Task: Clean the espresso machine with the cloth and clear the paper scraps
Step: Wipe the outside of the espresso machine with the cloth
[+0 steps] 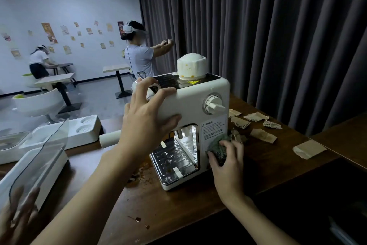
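- Espresso machine (pixel 195 99), white, is seen upright on the dark wooden surface (pixel 178 207), with its front turned toward the camera's left.
- Left hand (pixel 146 118) is placed on the upper front corner of the machine. Its fingers (pixel 165 92) are curled over the top edge and the thumb is laid across the front panel, so the body is gripped.
- Cloth (pixel 218 145), grey-green and bunched, is pressed against the lower right side of the machine, just under the printed label (pixel 214 129).
- Right hand (pixel 228 167) is wrapped round the cloth, with the fingers bent over it.
- Paper scraps (pixel 256 116), brown and torn, are scattered on the surface just beside and to the right of the machine. One larger piece (pixel 308 149) lies apart, near the surface edge.
- Brown crumbs (pixel 143 173) are noted on the surface by the drip tray (pixel 170 158).
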